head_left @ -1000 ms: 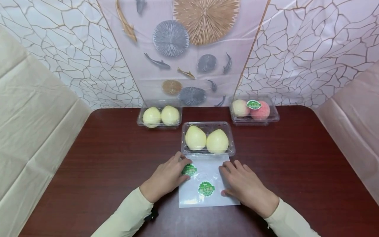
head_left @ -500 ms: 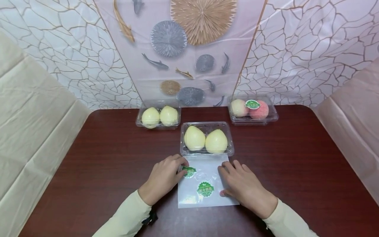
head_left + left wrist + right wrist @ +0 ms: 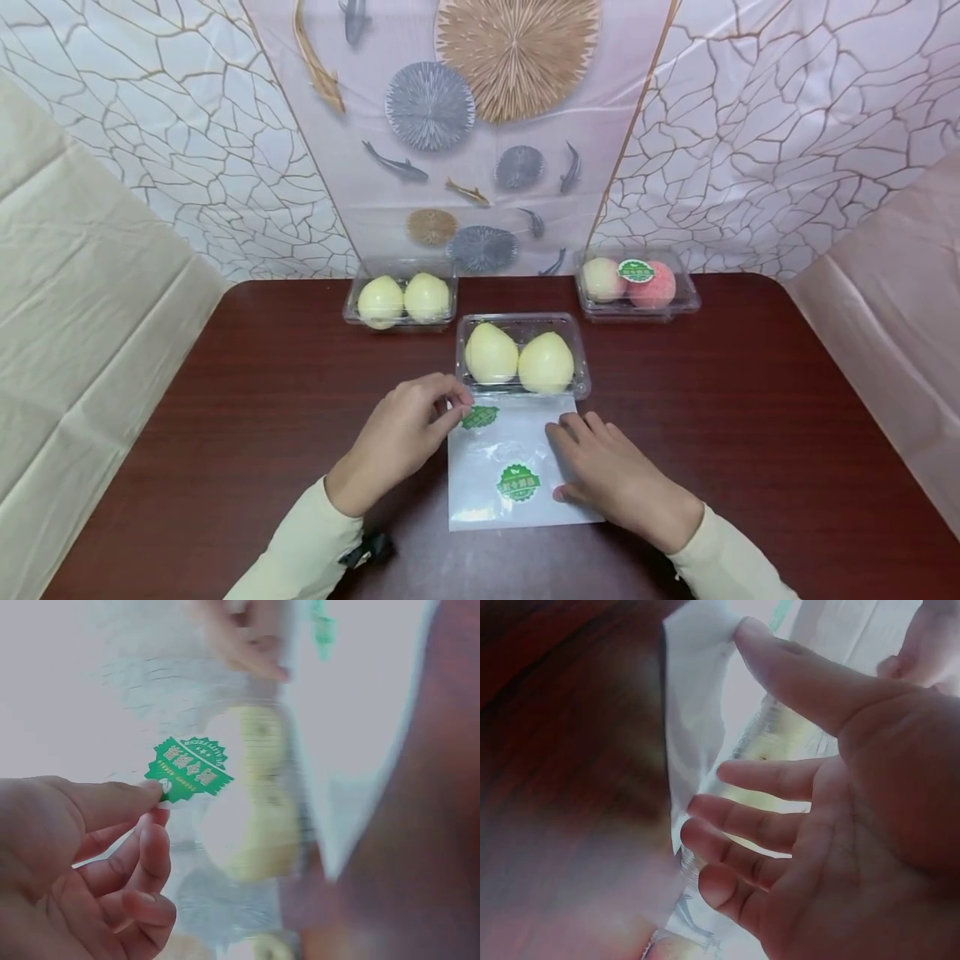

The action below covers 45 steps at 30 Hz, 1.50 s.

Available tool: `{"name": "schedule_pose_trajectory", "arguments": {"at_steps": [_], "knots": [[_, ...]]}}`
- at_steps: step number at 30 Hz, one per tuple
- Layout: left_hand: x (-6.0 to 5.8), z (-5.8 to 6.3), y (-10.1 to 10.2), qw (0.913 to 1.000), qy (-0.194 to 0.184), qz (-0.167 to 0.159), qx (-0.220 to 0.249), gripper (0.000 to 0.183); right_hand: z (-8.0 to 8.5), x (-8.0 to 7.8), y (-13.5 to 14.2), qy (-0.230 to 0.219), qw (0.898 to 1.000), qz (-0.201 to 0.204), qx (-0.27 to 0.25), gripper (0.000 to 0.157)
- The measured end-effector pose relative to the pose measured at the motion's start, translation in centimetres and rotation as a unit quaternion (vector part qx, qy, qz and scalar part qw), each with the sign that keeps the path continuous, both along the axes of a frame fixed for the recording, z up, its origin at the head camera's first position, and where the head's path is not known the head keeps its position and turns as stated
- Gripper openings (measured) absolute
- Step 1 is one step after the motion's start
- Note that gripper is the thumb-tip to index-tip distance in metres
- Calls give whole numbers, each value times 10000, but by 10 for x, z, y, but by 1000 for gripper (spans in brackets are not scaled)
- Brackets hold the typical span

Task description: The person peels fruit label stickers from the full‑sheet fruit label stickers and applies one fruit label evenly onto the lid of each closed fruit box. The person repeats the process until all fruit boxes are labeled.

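Observation:
My left hand (image 3: 397,437) pinches a green scalloped sticker (image 3: 189,771) by its edge between thumb and forefinger. In the left wrist view the sticker is lifted off, with its white lettering facing the camera. A white glossy backing sheet (image 3: 480,500) lies on the table below, bearing another green sticker (image 3: 517,482). My right hand (image 3: 615,479) rests on the sheet's right edge, thumb and fingers extended and spread. Just beyond the sheet stands a clear plastic box (image 3: 581,386) with two pale yellow pears (image 3: 546,362) inside.
At the back left stands a clear box (image 3: 351,315) with two more pale yellow fruits. A clear box (image 3: 686,304) at the back right holds one whitish and one pink fruit, with a green sticker on its lid. A patterned cloth (image 3: 480,192) hangs behind the dark red table (image 3: 262,433).
My left hand has peeled the upper-left sticker from the sheet and raised it slightly toward the box. The right hand has stayed on the sheet's right edge.

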<state>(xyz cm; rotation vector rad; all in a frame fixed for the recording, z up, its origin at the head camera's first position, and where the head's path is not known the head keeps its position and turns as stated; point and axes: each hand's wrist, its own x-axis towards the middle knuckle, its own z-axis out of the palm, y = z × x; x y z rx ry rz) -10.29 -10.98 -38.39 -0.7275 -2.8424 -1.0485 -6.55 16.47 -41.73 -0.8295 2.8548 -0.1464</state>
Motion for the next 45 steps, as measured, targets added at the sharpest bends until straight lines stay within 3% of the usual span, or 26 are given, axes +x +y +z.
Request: {"name": "schedule_pose_trajectory", "arguments": {"at_steps": [4,8,13,16,25,32,40,45], "knots": [[-4,16,0,9971,-89,-236,713,11,11,-3,3,-204,9994,-21,-266,68],[-7,22,5,9951,-252,-312,904,10,27,-9,1,29,9937,-289,-1080,52],[-11,24,13,9929,-601,-392,950,6,41,-17,-13,143,9613,-810,-2629,29],[-16,22,18,9919,-781,-395,925,6,45,-22,-22,63,9445,-1044,-3113,19],[-24,17,24,9877,-1050,-423,1079,7,42,-30,-27,-77,9237,-1257,-3619,4],[-25,9,25,9856,-1105,-393,1222,10,37,-32,-26,-143,9137,-1404,-3811,5],[-23,2,23,9821,-1451,-197,1187,15,34,-36,-18,-151,8875,-1832,-4226,6],[-24,-1,24,9815,-1341,-78,1364,11,33,-40,-16,-230,8831,-1912,-4279,8]]}}
